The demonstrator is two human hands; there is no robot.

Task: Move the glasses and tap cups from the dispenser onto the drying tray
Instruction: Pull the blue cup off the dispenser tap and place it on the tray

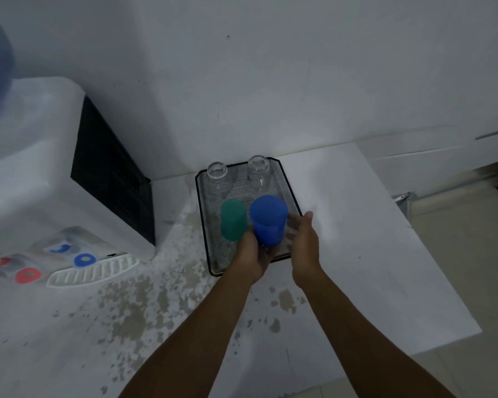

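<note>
A black mesh drying tray [292, 206] lies on the white counter by the wall. Two clear glasses [216, 171] [258, 167] stand upside down at its back. In front of them a green cup [233, 219] stands inverted on the tray's left half. A blue cup [268, 219], also inverted, is just over the front middle of the tray. My left hand [252, 254] grips the blue cup's lower edge, thumb between the two cups. My right hand [304, 237] is spread beside the blue cup's right side, its blurred fingertips close to the cup.
A white water dispenser [49, 173] stands at the left, with red and blue taps and a white drip grille [92, 271]. Its dark rear vent [112, 173] faces the tray. The counter front is blotchy and worn. The counter's right edge drops to a tiled floor [472, 268].
</note>
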